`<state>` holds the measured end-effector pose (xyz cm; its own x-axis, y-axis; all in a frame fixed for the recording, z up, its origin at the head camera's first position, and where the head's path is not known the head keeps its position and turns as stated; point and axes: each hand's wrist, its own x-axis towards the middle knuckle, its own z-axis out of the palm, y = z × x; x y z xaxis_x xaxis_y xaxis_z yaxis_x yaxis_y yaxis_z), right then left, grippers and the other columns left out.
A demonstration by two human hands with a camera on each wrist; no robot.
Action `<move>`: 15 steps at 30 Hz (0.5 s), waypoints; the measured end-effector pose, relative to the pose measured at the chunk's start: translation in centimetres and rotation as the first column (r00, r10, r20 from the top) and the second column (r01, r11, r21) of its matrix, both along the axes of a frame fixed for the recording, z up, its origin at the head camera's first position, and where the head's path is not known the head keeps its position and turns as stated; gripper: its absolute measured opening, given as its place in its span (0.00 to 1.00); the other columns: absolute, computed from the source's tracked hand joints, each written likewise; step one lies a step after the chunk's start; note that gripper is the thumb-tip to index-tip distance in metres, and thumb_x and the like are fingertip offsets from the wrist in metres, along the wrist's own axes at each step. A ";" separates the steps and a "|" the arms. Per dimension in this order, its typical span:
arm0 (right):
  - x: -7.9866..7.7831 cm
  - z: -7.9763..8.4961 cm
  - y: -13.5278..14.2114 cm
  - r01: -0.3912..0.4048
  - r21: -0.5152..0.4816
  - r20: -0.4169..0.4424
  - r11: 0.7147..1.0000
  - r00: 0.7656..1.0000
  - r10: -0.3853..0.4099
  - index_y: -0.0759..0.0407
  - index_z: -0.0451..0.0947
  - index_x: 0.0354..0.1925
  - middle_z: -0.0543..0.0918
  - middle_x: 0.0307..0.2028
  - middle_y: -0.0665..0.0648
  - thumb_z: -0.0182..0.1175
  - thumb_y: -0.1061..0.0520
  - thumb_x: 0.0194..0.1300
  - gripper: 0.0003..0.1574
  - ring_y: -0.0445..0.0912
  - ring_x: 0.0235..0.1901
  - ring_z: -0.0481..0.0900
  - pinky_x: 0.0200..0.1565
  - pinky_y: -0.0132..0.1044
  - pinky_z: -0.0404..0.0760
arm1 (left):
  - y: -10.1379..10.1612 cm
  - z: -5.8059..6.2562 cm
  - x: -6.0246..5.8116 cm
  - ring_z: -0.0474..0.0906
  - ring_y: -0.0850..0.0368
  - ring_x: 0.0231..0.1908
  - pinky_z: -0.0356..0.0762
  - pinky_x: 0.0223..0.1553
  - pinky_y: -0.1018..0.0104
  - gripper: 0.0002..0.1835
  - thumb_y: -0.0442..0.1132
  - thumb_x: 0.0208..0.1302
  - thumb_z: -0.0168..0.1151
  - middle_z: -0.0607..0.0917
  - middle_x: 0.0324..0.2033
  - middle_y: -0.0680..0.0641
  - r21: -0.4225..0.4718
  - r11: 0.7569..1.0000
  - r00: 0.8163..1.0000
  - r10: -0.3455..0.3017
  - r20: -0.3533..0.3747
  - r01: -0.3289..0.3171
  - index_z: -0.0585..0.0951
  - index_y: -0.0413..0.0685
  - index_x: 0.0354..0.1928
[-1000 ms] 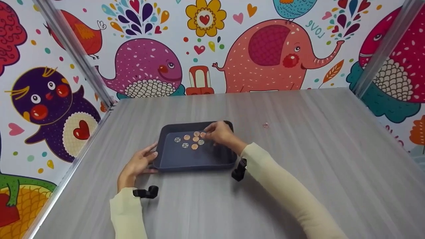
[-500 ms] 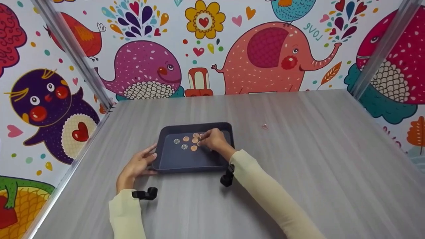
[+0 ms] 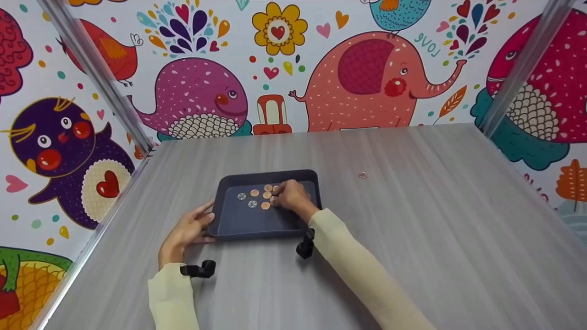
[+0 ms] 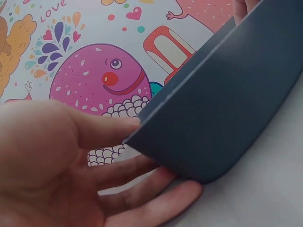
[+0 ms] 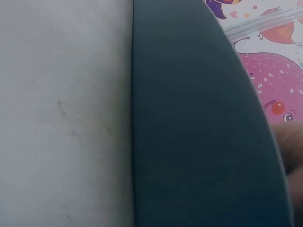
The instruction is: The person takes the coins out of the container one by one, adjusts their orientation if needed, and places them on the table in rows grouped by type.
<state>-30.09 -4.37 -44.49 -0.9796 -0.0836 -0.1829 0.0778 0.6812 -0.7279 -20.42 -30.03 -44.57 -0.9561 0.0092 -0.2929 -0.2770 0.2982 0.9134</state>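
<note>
A dark blue-grey rectangular tray [image 3: 257,229] with raised walls sits mid-table. My left hand [image 3: 187,230] grips its left side. The left wrist view puts the thumb [image 4: 111,130] at the rim and the fingers beneath the bottom. Copper and silver coins [image 3: 265,206] lie inside, flat and close together. Over the tray's right half, my right hand [image 3: 292,196] reaches in with bent fingers, the fingertips right at the coins on that side; I cannot tell whether they pinch one. In the right wrist view, the tray wall [image 5: 199,123] hides most of this hand.
One small shiny coin-like disc [image 3: 362,175] lies on the grey wood-grain table [image 3: 412,220], right of the tray. Behind the table stands a wall [image 3: 316,13] printed with cartoon animals. Metal posts [image 3: 527,68] rise at both back corners.
My right hand has moved a little toward the front of the tray, from the upper-right coin to one just below it. The left hand stays on the tray. The coins lie unmoved.
</note>
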 end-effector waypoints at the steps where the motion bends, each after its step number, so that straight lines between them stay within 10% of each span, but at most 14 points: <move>1: 0.0 0.0 0.0 -0.002 0.002 -0.002 1.000 1.000 0.002 0.53 0.87 0.39 0.88 0.44 0.51 0.77 0.56 0.54 0.12 0.46 0.42 0.78 0.57 0.45 0.74 | 0.0 0.0 0.0 0.81 0.45 0.56 0.87 0.46 0.52 0.31 0.37 0.79 0.47 0.63 0.72 0.28 0.003 1.000 1.000 -0.003 -0.003 0.003 0.53 0.49 0.79; 15: -0.4 0.2 0.2 -0.067 0.031 0.030 0.997 0.997 0.066 0.54 0.84 0.28 0.76 0.19 0.45 0.77 0.58 0.52 0.08 0.39 0.18 0.72 0.23 0.31 0.68 | 0.0 0.2 0.1 0.79 0.42 0.58 0.87 0.47 0.51 0.31 0.37 0.79 0.47 0.62 0.72 0.27 -0.007 1.000 1.000 -0.008 0.001 0.008 0.53 0.50 0.79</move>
<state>-30.50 -4.14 -44.33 -0.9663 -0.1423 -0.2147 0.0521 0.7083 -0.7040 -20.32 -30.03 -44.41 -0.9557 0.0149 -0.2941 -0.2755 0.3069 0.9110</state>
